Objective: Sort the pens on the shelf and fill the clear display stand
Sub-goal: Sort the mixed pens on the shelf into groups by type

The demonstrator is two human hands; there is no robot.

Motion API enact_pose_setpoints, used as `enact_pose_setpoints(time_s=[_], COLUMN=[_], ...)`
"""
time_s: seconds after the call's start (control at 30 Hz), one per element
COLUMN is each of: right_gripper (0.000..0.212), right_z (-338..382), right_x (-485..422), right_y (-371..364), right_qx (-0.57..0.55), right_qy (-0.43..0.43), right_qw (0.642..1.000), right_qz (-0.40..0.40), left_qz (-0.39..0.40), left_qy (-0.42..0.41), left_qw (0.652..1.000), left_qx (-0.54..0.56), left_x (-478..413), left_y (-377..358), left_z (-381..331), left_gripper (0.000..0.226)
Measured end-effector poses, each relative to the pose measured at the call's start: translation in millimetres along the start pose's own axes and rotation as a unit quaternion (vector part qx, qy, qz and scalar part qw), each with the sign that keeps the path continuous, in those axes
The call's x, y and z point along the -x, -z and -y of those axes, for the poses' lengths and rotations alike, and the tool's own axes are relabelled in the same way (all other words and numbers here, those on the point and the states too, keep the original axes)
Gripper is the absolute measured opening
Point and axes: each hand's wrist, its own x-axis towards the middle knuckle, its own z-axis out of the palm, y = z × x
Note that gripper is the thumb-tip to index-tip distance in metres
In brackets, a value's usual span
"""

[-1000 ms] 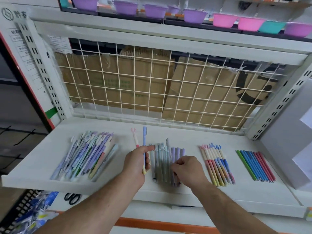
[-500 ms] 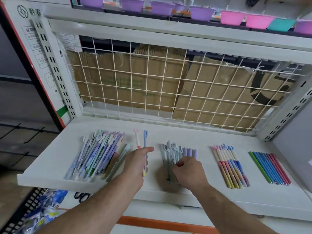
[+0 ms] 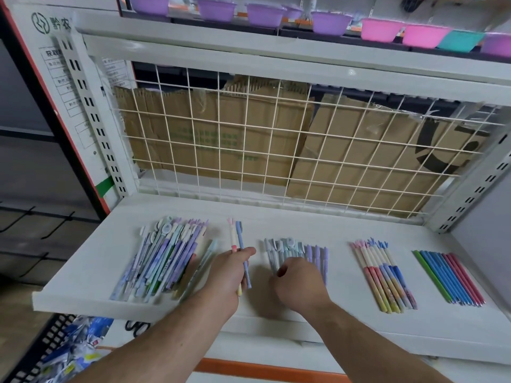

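Note:
On the white shelf (image 3: pixel 276 219) lie several groups of pens. A big mixed heap (image 3: pixel 163 258) of purple, blue and green pens sits at the left. My left hand (image 3: pixel 229 272) grips two pens (image 3: pixel 240 239), one pink-and-white and one blue, pointing away from me. A small row of grey and purple pens (image 3: pixel 298 248) lies in the middle; my right hand (image 3: pixel 297 284) rests on its near end with curled fingers, and whether it holds a pen is hidden. Pastel pink-and-blue pens (image 3: pixel 383 275) and green, blue and red pens (image 3: pixel 449 276) lie at the right. No clear display stand is in view.
A white wire grid (image 3: pixel 276 150) with cardboard behind it closes the shelf's back. Coloured plastic bowls (image 3: pixel 381 29) stand on the shelf above. A black basket with packets (image 3: pixel 69 352) sits below at the left. Slotted uprights flank the shelf.
The camera has swung left, so everything sits further right in view. My right hand has drawn back a little along the middle pens. My left hand keeps its two pens.

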Motion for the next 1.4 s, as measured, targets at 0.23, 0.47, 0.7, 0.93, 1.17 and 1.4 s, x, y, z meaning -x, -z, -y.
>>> enact_pose_setpoints(time_s=[0.23, 0.47, 0.7, 0.93, 1.17, 1.4], right_gripper=[0.012, 0.025, 0.014, 0.013, 0.015, 0.018], right_z=[-2.5, -3.2, -10.6, -28.6, -57.3, -77.1], right_x=[-1.2, 7.6, 19.8, 22.9, 19.6, 11.5], right_y=[-3.9, 13.6, 31.8, 47.0, 57.0, 58.9], right_qx=[0.035, -0.196, -0.27, -0.262, -0.26, -0.219], right_qy=[0.028, 0.064, 0.083, 0.077, 0.027, 0.003], right_qw=[0.999, 0.978, 0.958, 0.961, 0.965, 0.976], right_qz=[-0.002, 0.004, 0.057, 0.041, 0.016, 0.017], left_qz=[0.011, 0.046, 0.11, 0.129, 0.011, -0.018], left_qy=[0.002, -0.003, -0.011, -0.002, -0.01, -0.041], left_qw=[1.0, 0.998, 0.994, 0.991, 0.998, 0.998], left_qx=[0.01, 0.029, 0.025, 0.026, 0.061, 0.039], left_x=[6.3, 24.7, 38.3, 48.7, 47.0, 41.1], left_y=[-4.8, -23.1, -45.0, -62.8, -74.0, -68.4], left_z=[-0.6, -5.2, 0.6, 5.1, 7.6, 9.9], left_gripper=[0.029, 0.03, 0.014, 0.024, 0.013, 0.021])
